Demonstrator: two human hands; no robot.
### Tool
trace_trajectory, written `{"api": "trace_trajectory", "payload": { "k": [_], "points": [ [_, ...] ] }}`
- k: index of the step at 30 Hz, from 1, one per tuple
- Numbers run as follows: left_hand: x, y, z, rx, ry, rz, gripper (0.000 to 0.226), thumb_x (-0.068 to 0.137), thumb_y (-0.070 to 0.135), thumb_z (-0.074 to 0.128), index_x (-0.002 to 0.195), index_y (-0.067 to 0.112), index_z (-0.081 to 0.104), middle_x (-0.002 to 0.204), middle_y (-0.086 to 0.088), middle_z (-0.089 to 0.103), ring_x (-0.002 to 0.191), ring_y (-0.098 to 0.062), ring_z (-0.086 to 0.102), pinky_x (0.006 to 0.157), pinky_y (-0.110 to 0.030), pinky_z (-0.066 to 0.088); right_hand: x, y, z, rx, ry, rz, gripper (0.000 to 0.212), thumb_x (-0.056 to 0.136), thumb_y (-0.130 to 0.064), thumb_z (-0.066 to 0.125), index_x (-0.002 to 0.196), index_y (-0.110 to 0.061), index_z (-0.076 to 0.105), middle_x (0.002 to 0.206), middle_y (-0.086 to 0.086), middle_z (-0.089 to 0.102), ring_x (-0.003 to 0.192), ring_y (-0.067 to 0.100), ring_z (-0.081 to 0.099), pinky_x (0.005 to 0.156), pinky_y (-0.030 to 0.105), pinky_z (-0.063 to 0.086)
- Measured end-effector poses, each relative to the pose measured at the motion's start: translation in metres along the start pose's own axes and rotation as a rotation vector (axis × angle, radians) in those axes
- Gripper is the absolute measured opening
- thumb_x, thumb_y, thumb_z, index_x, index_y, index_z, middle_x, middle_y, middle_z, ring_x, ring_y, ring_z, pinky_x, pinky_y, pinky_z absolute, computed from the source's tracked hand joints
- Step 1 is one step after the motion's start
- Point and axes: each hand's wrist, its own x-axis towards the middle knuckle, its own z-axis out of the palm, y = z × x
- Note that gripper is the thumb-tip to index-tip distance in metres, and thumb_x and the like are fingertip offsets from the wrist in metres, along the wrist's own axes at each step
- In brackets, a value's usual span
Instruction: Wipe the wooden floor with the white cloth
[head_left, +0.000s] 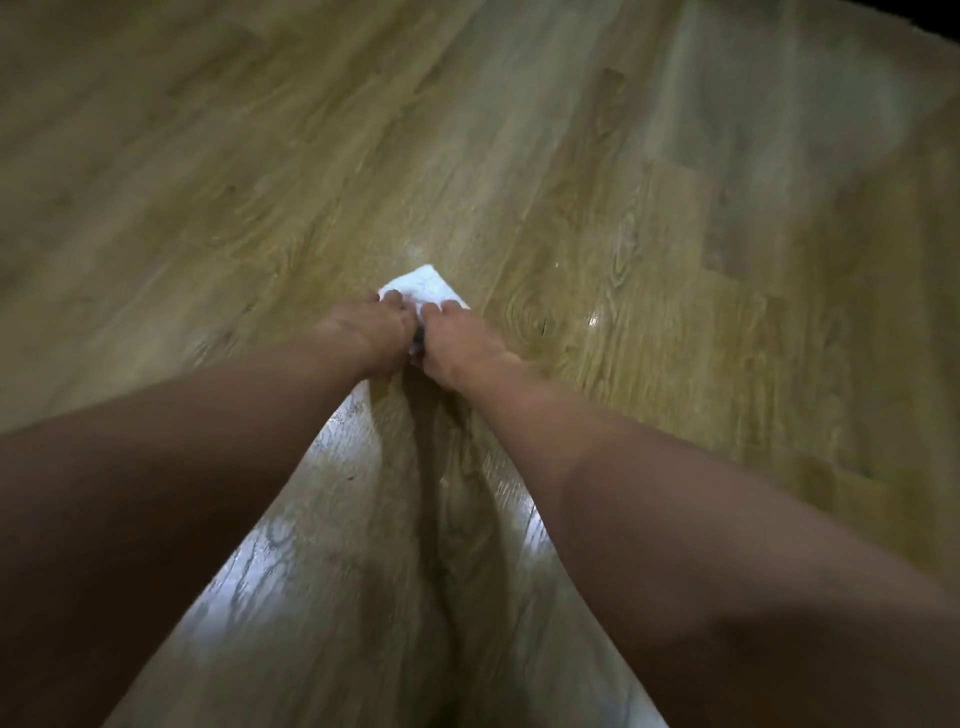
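Here we press the white cloth (423, 285) onto the wooden floor (571, 156), left hand (366, 335) and right hand (457, 340) side by side, curled fingers gripping its near edge; floor stretches ahead and sideways

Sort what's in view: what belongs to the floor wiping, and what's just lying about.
In the job:
- cloth
- floor
- left hand and right hand, side by side, fingers curled on the cloth, holding it down on the floor

Lying about:
- no loose things show; only small bright glints on the floor right of the cloth
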Motion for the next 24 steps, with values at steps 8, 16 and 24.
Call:
{"api": "trace_trajectory", "payload": {
  "k": [8, 16, 24],
  "points": [
    [-0.014, -0.022, 0.021, -0.116, 0.113, 0.173, 0.063, 0.091, 0.015, 0.045, 0.149, 0.011, 0.021, 0.145, -0.01, 0.037, 0.118, -0.032, 0.053, 0.094, -0.041, 0.046, 0.007, -0.017, 0.011, -0.052, 0.113, 0.027, 0.045, 0.092, -0.022, 0.049, 0.135, -0.023, 0.036, 0.14, 0.007, 0.035, 0.132, 0.031, 0.032, 0.101, 0.051, 0.032],
    [-0.001, -0.034, 0.036, -0.298, 0.352, 0.167, 0.033, 0.094, 0.022, 0.049, 0.125, 0.013, 0.054, 0.122, -0.01, 0.054, 0.111, -0.032, 0.054, 0.093, -0.041, 0.044, 0.026, -0.007, 0.024, -0.009, 0.186, 0.005, 0.045, 0.089, -0.018, 0.047, 0.131, -0.032, 0.045, 0.144, -0.004, 0.038, 0.135, 0.021, 0.032, 0.099, 0.048, 0.031],
    [0.053, -0.069, 0.019, -0.686, 0.528, -0.05, 0.02, 0.078, 0.01, 0.067, 0.098, 0.011, 0.07, 0.098, -0.015, 0.07, 0.091, -0.032, 0.065, 0.07, -0.03, 0.044, 0.086, -0.022, 0.022, 0.01, 0.313, 0.002, 0.039, 0.091, -0.016, 0.046, 0.129, -0.026, 0.05, 0.138, -0.005, 0.048, 0.134, 0.019, 0.035, 0.104, 0.042, 0.033]
  ]
}}
